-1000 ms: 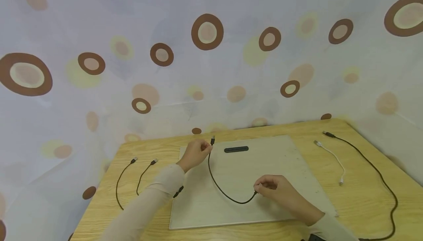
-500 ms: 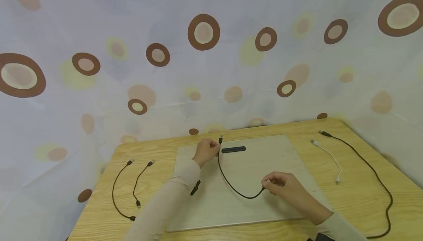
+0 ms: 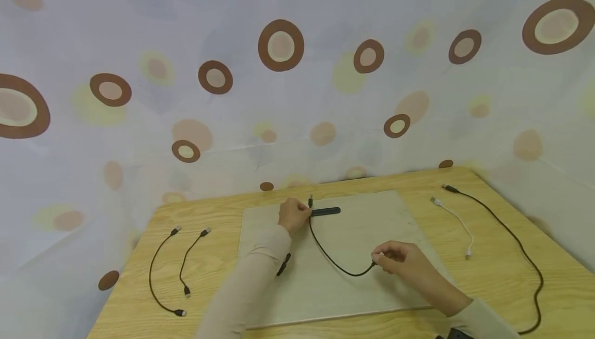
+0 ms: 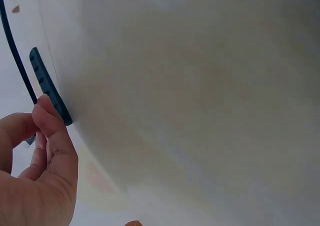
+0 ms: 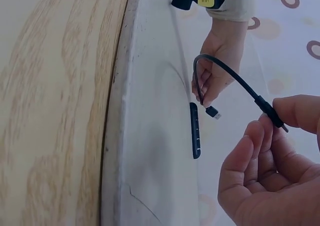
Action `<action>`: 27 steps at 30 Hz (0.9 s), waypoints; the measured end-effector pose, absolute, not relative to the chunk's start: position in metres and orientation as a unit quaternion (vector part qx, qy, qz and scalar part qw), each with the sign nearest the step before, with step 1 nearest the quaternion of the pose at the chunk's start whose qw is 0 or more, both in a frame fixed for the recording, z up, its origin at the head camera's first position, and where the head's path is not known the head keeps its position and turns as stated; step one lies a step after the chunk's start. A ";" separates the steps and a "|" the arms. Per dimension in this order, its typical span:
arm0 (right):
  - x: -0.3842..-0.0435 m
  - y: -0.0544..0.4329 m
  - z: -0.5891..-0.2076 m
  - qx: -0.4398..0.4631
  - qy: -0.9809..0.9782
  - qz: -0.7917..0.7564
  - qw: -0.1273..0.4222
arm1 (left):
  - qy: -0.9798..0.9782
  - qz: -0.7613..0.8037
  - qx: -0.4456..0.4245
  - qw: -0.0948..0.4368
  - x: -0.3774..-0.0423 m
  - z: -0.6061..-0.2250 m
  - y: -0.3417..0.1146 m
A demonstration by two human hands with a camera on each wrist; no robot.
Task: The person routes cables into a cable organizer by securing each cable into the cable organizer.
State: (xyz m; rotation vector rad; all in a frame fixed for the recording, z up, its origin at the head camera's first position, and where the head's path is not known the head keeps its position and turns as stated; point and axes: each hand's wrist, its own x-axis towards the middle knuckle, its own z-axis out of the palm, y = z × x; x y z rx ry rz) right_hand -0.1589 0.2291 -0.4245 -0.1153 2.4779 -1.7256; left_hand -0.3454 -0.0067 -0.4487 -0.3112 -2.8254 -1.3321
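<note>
A thin black USB cable [image 3: 355, 275] hangs in a curve between my two hands over the pale board. My left hand [image 3: 294, 216] pinches it just below its USB plug [image 3: 310, 201], which points up and away. Right behind those fingers lies a short dark bar [image 3: 326, 211] at the board's far side; the right wrist view shows small notches along the bar [image 5: 195, 131]. Farther right and nearer, my right hand [image 3: 411, 269] pinches the cable's other plug [image 5: 270, 110] between thumb and fingers, its metal tip poking out past them.
The pale board [image 3: 325, 297] lies on a wood-grain table [image 3: 125, 297]. To its left are two short black cables [image 3: 150, 274]. On the right rest a short white cable [image 3: 460, 218] and a longer black cable [image 3: 510, 229]. A dotted cloth [image 3: 241, 122] hangs behind.
My left hand has carried its end of the cable rightward and lower, up to the left end of the dark bar. The right hand has shifted slightly right, still pinching the other plug.
</note>
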 end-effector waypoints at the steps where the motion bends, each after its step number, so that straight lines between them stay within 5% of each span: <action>1: -0.159 0.229 -0.424 -0.034 0.818 -0.570 0.061 | -0.902 -0.422 -0.094 0.006 -0.345 -0.448 -0.006; 27: -0.162 0.224 -0.419 -0.021 0.821 -0.566 0.072 | -0.920 -0.385 -0.071 0.013 -0.348 -0.446 0.005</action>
